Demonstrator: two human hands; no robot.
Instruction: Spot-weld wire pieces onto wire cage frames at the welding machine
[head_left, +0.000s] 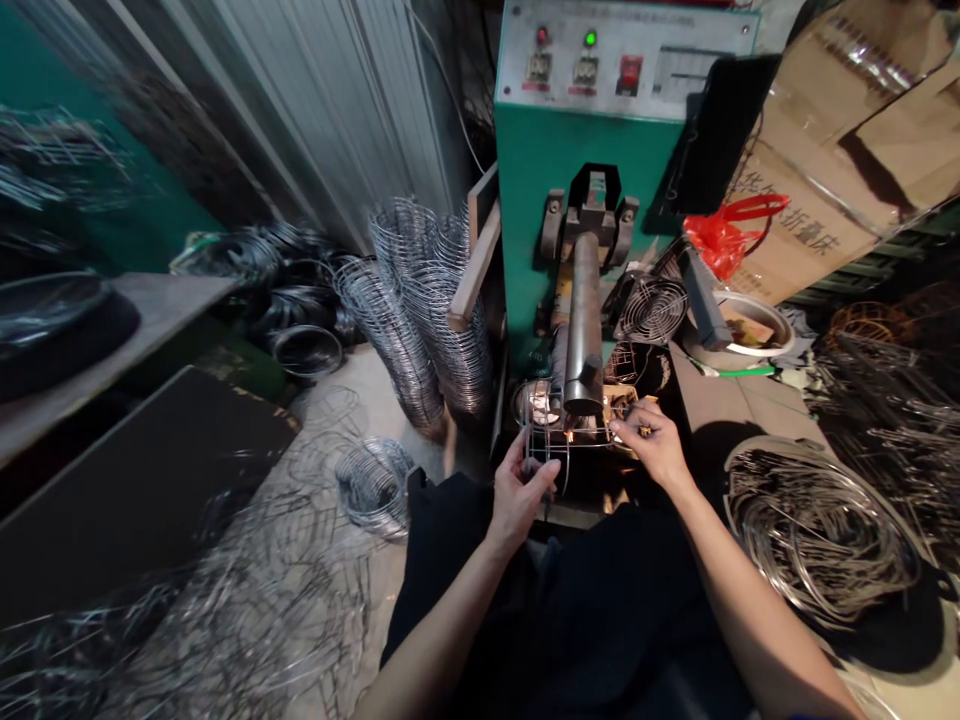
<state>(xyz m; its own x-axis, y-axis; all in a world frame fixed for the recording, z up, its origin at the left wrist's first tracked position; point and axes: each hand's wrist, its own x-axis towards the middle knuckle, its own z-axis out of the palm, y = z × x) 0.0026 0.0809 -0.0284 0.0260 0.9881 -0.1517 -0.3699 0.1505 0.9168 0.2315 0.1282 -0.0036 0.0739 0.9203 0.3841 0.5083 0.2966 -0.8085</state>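
My left hand [519,494] is closed on the left side of a small wire frame [568,468], thumb and fingers pinching its thin metal rods. On the other side my right hand [652,440] pinches the right end of a rod of the same frame. The frame sits under the thick metal arm [583,330] of a green machine [622,150], and a small orange glow shows at a rod below the arm's tip. Part of the frame is hidden behind my left fingers and in the dark under the arm.
Stacks of wire rings [446,330] and a loose ring bundle [373,485] stand left. Right of me are a tray of bent wire pieces [821,530], a metal bowl [780,335], a red plastic bag [727,240] and a cardboard box [847,160]. Loose wires litter the floor.
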